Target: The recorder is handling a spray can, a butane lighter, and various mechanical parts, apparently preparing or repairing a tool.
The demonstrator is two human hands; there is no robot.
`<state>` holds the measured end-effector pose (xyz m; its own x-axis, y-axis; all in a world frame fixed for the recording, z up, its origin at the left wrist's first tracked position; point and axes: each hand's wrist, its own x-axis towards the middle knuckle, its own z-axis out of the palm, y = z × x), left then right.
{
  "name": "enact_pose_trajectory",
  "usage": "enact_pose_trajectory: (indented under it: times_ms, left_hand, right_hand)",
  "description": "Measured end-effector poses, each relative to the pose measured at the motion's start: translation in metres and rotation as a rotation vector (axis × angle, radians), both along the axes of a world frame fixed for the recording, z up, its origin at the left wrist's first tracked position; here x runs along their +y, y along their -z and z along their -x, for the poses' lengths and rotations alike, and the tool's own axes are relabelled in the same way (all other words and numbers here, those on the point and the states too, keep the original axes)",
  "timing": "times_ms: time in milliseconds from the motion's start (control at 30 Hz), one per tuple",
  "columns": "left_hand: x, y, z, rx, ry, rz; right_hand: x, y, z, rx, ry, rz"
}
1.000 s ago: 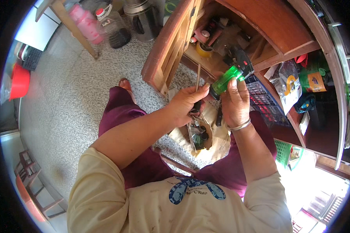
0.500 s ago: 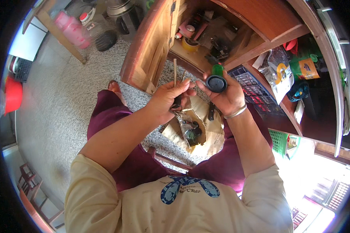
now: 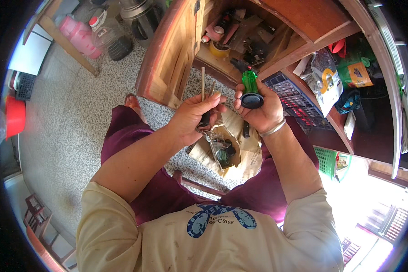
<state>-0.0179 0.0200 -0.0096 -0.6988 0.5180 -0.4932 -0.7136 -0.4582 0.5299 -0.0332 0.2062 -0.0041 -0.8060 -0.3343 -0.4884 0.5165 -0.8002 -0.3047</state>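
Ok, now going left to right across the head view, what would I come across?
Red container → pink container → clear jug with dark liquid → left hand → green-bodied tool with black base → dark lattice crate → green-and-orange item.

In the right hand [image 3: 266,111] we see a torch lighter [image 3: 249,84], its clear green body ending in a round black base tilted toward us, its black head pointing away and slightly left; curled fingertips touch its left side. From the left hand [image 3: 190,117] we see a slim pale rod [image 3: 203,81] rising nearly upright, with a shorter, darker rod [image 3: 212,88] just right of it. We cannot tell whether they join within the grip.
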Motion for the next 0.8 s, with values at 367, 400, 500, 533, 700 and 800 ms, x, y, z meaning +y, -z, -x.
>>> enact_pose_trajectory:
  times_ms: [367, 400, 500, 533, 700, 800]
  left_hand:
    - [-0.001, -0.006, 0.003, 0.024, -0.069, -0.042]
    - [-0.001, -0.009, 0.003, 0.012, -0.057, -0.053]
    - [-0.002, -0.010, 0.003, 0.044, -0.050, -0.028]
    - [-0.002, -0.009, 0.003, 0.044, -0.052, -0.028]
    - [-0.001, -0.006, 0.004, 0.044, -0.042, -0.024]
    - [0.000, -0.007, 0.003, 0.003, -0.055, -0.028]
  right_hand:
    - [-0.017, -0.009, -0.008, 0.584, -0.062, -0.334]
    - [-0.018, -0.009, -0.009, 0.578, -0.062, -0.384]
    - [-0.018, -0.010, -0.008, 0.580, -0.060, -0.439]
    - [-0.018, -0.010, -0.007, 0.588, -0.056, -0.445]
    - [-0.013, -0.003, -0.001, 0.596, -0.059, -0.385]
    - [-0.011, -0.005, 0.001, 0.527, -0.072, -0.229]
